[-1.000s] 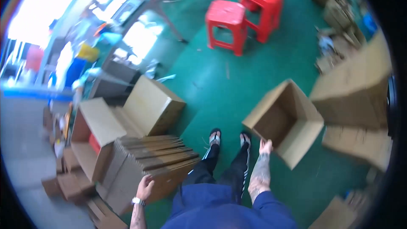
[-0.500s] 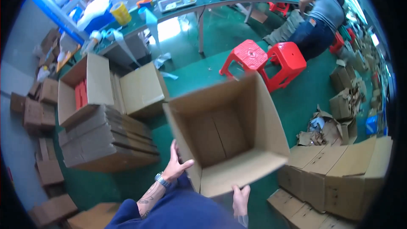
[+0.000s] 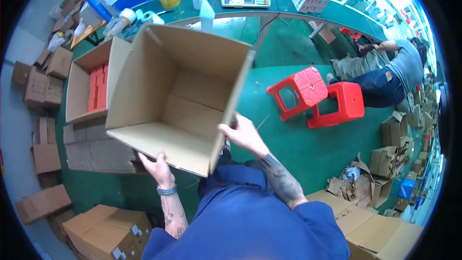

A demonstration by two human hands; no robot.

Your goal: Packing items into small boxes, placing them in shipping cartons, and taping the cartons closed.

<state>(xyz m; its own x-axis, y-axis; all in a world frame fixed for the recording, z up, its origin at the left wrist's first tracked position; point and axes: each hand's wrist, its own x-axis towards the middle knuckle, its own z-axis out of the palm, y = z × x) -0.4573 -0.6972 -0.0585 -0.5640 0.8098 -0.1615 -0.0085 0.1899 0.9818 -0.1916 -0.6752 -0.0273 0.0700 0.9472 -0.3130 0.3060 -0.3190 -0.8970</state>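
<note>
Open cardboard box (image 3: 178,98) held up above the green floor (image 3: 298,149), mouth toward the camera; left hand (image 3: 156,166) gripping its lower flap, right hand (image 3: 243,132) clasping its right edge; red stools (image 3: 317,96) to the right.

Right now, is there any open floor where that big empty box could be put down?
Yes: the green floor between the cardboard box and the red stools is bare. The left side is crowded with flattened cartons and an open box of red packs; scrap cardboard clutters the right.
</note>
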